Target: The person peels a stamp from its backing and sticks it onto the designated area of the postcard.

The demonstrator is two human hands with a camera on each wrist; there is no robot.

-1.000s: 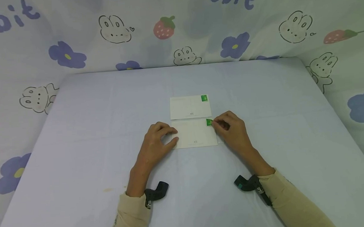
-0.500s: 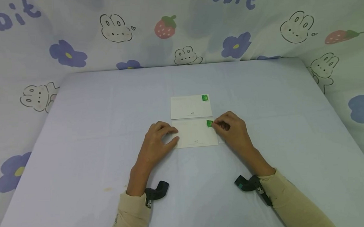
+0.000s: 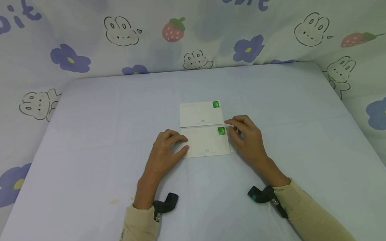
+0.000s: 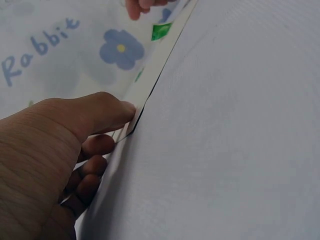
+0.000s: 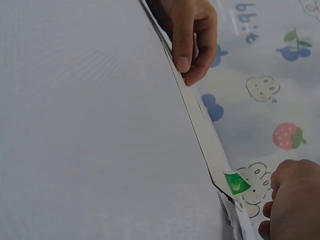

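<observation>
Two cream cards, each with a green stamp at its upper right corner, lie one behind the other. My left hand [image 3: 168, 149] rests at the left edge of the near card [image 3: 203, 145], thumb and fingertips touching it with a gap between them. The right hand [image 3: 249, 138] is at the card's right end, its index finger and thumb apart beside the near stamp [image 3: 221, 131]. In the right wrist view that stamp [image 5: 237, 183] lies on the card, near the right fingers. The far card [image 3: 199, 115] carries its own stamp [image 3: 216, 104].
A piece of white paper [image 3: 233, 148] shows from under the right hand, beside the near card. The table [image 3: 100, 120] has a pale cloth, with a rabbit-and-flower printed curtain [image 3: 209, 31] behind and at the sides. Both wrists wear black camera mounts [image 3: 165, 203].
The right thumb and index finger have let go of the near stamp's right edge and spread apart; the whole stamp shows now. The left hand has stayed put.
</observation>
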